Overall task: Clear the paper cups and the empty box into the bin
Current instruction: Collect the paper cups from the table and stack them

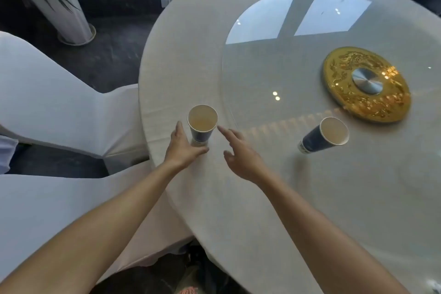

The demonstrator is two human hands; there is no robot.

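Two dark blue paper cups with pale insides stand upright on the round table, which has a white cloth. The near cup is close to the table's left edge. My left hand is open around its base, thumb on the left, fingers curled under the right side, touching or almost touching it. My right hand hovers open just to the right of that cup, its index finger pointing at the rim. The second cup stands apart, further right. No box and no bin are in view.
A glass turntable with a gold dragon hub covers the table's middle. White-covered chairs stand at the left, close to the table edge. A tall white planter is on the dark floor at the far left.
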